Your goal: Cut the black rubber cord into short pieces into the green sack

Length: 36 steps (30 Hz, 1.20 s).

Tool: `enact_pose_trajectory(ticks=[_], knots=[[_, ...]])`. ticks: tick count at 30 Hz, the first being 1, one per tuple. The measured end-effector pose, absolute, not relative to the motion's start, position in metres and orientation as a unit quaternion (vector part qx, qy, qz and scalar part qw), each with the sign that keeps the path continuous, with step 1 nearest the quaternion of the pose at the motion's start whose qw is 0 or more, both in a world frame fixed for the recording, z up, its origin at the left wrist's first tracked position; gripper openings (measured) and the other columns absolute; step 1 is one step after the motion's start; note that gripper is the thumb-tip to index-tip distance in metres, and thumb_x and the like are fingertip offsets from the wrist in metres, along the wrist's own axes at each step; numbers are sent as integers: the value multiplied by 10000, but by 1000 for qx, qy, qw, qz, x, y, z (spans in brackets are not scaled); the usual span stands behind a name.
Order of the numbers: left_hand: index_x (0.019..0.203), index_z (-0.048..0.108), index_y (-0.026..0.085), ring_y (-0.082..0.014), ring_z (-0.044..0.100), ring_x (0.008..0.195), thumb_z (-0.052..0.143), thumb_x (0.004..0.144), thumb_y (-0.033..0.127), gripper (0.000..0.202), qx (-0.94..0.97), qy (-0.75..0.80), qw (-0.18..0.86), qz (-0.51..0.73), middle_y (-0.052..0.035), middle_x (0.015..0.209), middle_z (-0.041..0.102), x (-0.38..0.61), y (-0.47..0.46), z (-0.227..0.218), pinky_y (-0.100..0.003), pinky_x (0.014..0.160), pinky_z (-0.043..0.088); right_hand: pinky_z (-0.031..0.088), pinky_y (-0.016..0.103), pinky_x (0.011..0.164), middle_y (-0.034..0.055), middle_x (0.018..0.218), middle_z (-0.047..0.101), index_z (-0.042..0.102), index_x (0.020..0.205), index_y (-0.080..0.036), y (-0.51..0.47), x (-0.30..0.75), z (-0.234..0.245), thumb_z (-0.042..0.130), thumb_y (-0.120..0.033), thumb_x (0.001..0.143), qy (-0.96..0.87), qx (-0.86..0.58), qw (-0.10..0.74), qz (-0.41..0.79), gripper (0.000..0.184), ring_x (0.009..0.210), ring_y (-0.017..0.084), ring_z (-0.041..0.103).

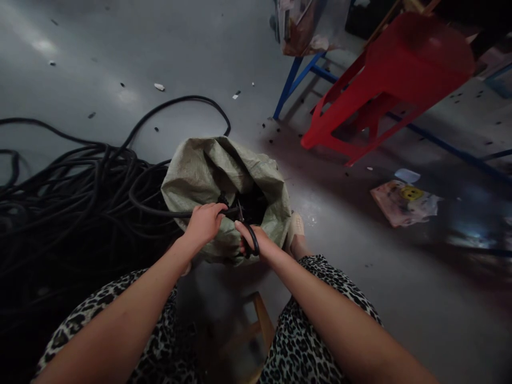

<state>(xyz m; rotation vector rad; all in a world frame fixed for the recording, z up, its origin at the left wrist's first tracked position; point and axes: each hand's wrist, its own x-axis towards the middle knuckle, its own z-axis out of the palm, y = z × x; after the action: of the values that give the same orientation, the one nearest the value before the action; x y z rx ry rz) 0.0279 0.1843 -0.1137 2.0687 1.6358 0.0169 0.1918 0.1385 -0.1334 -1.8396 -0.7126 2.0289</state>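
Note:
My left hand is closed round a black rubber hose just over the mouth of a grey-green woven sack on the floor. My right hand grips black-handled scissors, whose blades meet the hose at the sack's opening. Dark cut pieces lie inside the sack. The hose runs left into a big tangled pile.
A red plastic stool lies tipped at the upper right beside blue metal frame legs. A crumpled printed bag lies on the grey floor at the right. A wooden stool shows between my knees.

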Motion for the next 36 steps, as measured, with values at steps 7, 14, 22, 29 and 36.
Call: enact_pose_trajectory(ticks=[7, 14, 22, 29, 36], knots=[[1118, 628, 224, -225, 613, 1023, 462, 851, 202, 315, 761, 596, 256, -6, -47, 1088, 691, 28, 185, -112, -346, 895, 411, 395, 176, 331, -6, 532, 522, 511, 736, -139, 139, 194, -130, 547, -570, 847, -256, -635, 147, 714, 446, 381, 88, 496], [1118, 627, 212, -212, 614, 1027, 466, 847, 207, 315, 751, 605, 266, -1, -44, 1110, 686, 30, 185, -113, -322, 906, 422, 428, 212, 311, 5, 512, 529, 507, 712, -141, 136, 194, -134, 500, -675, 814, -283, -648, 112, 698, 544, 354, 114, 514], [1134, 628, 214, -219, 616, 1040, 462, 849, 213, 330, 750, 604, 269, -24, -45, 1133, 685, 34, 183, -114, -328, 896, 437, 434, 206, 308, 43, 520, 582, 548, 768, -117, 134, 194, -139, 426, -663, 860, -281, -651, 68, 702, 567, 371, 150, 578], [1135, 628, 210, -230, 624, 1035, 455, 854, 214, 330, 747, 607, 265, -50, -46, 1140, 684, 36, 183, -115, -331, 885, 444, 383, 186, 281, 24, 472, 536, 523, 691, -120, 134, 192, -129, 416, -600, 899, -277, -651, 66, 704, 534, 321, 122, 522], [1130, 628, 214, -229, 637, 1008, 445, 858, 221, 328, 753, 603, 252, -77, -51, 1105, 697, 36, 182, -117, -323, 860, 452, 377, 188, 287, -11, 441, 493, 512, 680, -134, 130, 190, -132, 458, -554, 896, -271, -663, 66, 694, 476, 294, 102, 471]])
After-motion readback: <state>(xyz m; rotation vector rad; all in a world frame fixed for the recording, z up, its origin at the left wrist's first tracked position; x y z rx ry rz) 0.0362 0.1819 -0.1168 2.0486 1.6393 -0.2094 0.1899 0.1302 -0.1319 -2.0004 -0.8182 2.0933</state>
